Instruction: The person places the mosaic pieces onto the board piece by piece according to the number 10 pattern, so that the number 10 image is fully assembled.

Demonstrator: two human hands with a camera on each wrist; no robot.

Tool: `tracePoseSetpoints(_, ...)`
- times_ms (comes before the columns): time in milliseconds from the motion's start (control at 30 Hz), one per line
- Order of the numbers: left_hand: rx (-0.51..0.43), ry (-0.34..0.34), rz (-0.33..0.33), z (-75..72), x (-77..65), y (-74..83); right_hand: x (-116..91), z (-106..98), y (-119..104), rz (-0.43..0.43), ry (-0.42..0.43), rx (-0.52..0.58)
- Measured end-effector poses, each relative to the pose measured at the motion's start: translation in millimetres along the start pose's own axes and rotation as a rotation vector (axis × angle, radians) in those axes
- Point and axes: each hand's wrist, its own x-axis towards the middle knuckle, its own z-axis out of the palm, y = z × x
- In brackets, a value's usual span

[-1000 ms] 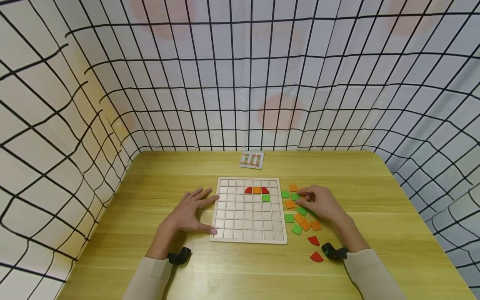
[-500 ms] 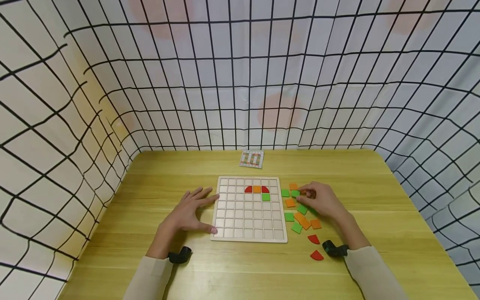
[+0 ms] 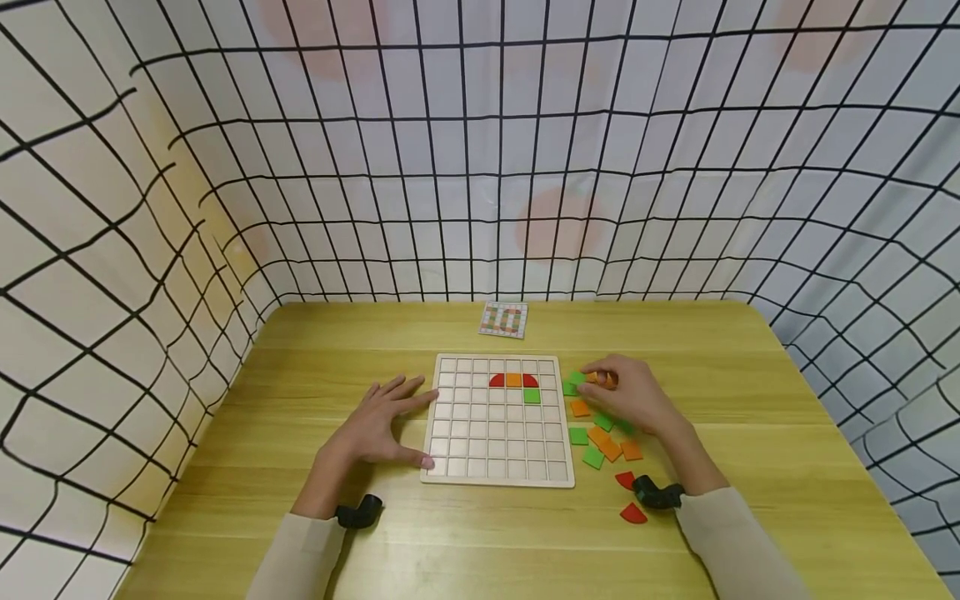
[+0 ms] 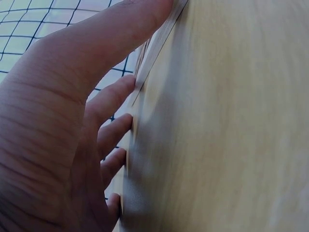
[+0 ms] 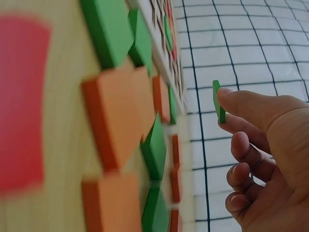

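Nearest on the right there's a red wedge point(image 3: 633, 514) sitting loose on the tabletop point(image 3: 480, 550). Left hand point(image 3: 378, 425) has its fingers spread, thumb and index at the left edge of the board point(image 3: 480, 433). Right hand point(image 3: 630, 396) reaches in from the near right, thumb and index pinching a green tile point(image 3: 577, 377), other fingers curled. Key bit: tile's just right of the board's far half, so the board lies left of those fingertips. Looks square, no long axis. Patterned card point(image 3: 504, 319) lies beyond the board.
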Motion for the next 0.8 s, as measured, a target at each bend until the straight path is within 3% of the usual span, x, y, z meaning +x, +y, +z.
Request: tracePoseSetpoints(800, -0.011, -0.012, 0.005, -1.6, -0.7, -0.5, 30.3, 64.1, -61.1, -0.110, -0.088, 0.044)
